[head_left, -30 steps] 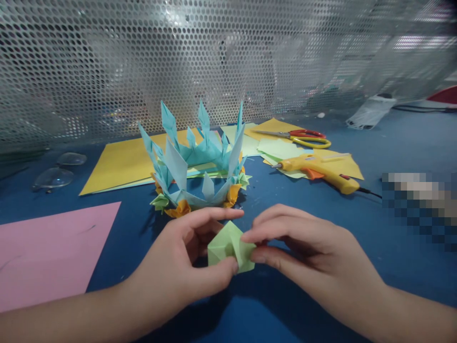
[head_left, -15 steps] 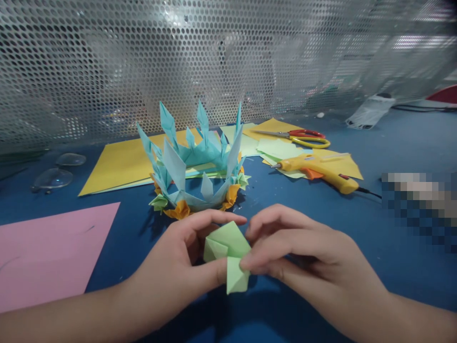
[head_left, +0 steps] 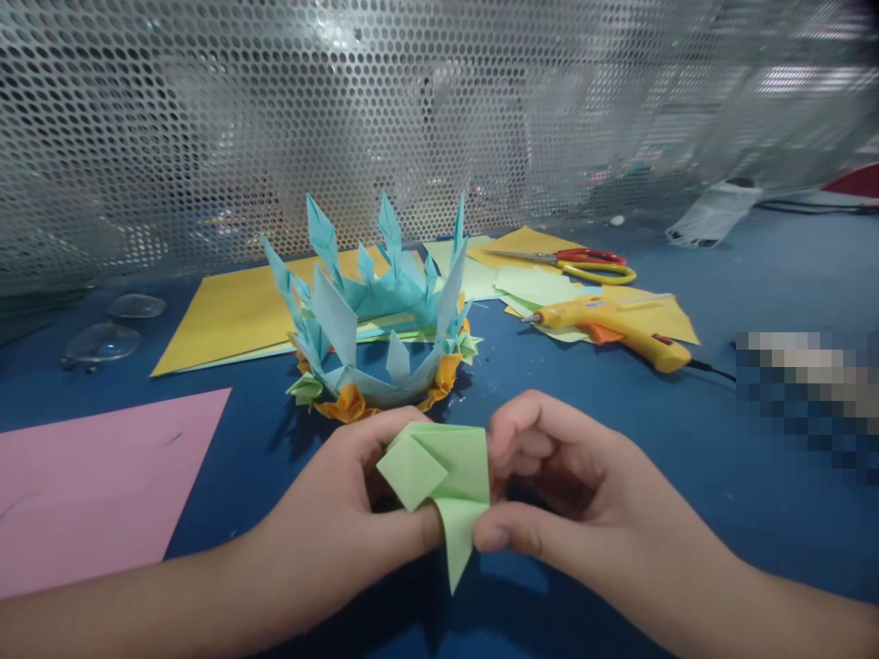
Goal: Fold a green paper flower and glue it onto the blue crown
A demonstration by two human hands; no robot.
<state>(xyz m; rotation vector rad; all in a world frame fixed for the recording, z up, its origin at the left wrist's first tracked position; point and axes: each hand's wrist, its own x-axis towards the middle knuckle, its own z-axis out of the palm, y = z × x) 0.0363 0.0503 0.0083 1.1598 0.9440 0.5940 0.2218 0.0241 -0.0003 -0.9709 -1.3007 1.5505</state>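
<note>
So the light green folded paper (head_left: 467, 458) sat at lower center of the frame, held up just in front of the blue paper crown (head_left: 336, 316), and it looked pretty different from half a second earlier. The piece had been turned, and a narrow flap (head_left: 457, 535) now hung off the bottom edge in a sharp point, where it had shown a blunt, squarish end. Left hand (head_left: 336, 513) kept its grip on it, thumb in front and fingers behind. Right hand (head_left: 591, 494) had let its pinch go loose: thumb and curled fingers apart, thumb tip right by the flap, couldn't tell if touching. My read: folding was still midway, with the left hand doing all the steadying.
</note>
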